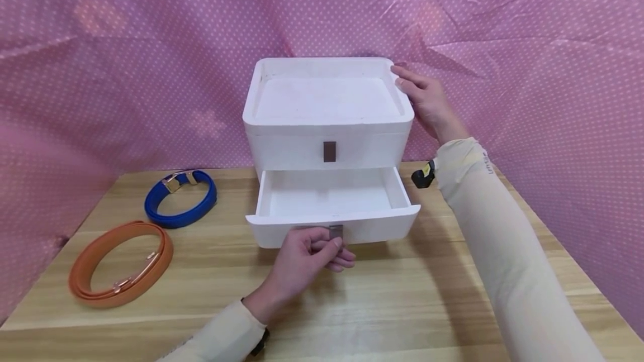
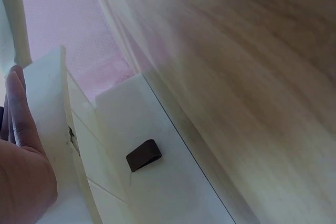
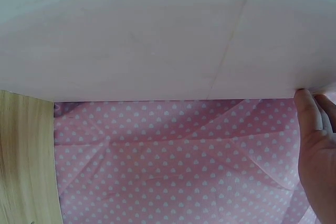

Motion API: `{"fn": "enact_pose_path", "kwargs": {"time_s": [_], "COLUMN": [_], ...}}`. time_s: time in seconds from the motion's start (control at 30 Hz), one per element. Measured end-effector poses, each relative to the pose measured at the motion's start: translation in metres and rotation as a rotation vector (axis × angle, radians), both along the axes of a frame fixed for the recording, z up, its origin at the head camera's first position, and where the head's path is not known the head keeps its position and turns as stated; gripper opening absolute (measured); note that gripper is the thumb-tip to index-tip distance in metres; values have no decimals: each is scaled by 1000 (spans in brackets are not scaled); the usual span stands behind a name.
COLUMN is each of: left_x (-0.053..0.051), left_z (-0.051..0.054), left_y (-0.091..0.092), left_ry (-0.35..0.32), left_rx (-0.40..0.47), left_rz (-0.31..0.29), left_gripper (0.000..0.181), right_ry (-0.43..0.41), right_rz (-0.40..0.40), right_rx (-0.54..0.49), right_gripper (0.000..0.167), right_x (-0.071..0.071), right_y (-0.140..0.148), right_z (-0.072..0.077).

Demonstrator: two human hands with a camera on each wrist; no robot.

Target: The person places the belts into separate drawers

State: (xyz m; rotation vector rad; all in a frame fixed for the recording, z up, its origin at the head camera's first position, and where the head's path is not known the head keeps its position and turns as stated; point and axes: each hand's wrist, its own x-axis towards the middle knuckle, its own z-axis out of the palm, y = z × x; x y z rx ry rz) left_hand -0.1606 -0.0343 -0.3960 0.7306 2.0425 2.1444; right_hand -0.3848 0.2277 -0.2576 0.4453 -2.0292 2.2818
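A white drawer unit (image 1: pixel 282 147) with a tray top stands at the back of the table. One drawer (image 1: pixel 382 229) is pulled out, and its inside looks bare. My left hand (image 1: pixel 307 258) pinches the brown pull tab (image 1: pixel 336 232) on that drawer's front. In the left wrist view the fingers meet the drawer front, but the held tab is hidden. At the unit's right rim rests my right hand (image 1: pixel 427 102), its fingers touching the edge and outer side wall (image 3: pixel 147 45). The right wrist view shows those fingers fairly straight.
Left of the unit lie a coiled blue belt (image 1: pixel 181 219) and, nearer, a coiled orange belt (image 1: pixel 163 258), on the wooden table (image 1: pixel 382 312). A lower, closed drawer with its own brown tab (image 2: pixel 144 156) shows in the left wrist view. Pink dotted cloth (image 1: pixel 176 43) hangs behind.
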Motion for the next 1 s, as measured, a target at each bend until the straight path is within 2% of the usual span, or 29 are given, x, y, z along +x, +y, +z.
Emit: {"fn": "enact_pose_path", "kwargs": {"time_s": [0.33,0.77,1.0], "left_x": [0,3,4], "left_z": [-1,-3,-4], "left_y": [-1,0,1], "left_ry": [-3,-13,20], "left_rx": [-6,-20,-22], "left_rz": [-2,28,43], "left_gripper": [20,22,21], "right_ry": [9,19,23], "right_rz": [-9,-5,-3], "right_rx": [16,34,32], "right_gripper": [44,44,44], "right_x": [1,0,0], "right_y": [0,0,1], "right_z": [-1,-2,-2]}}
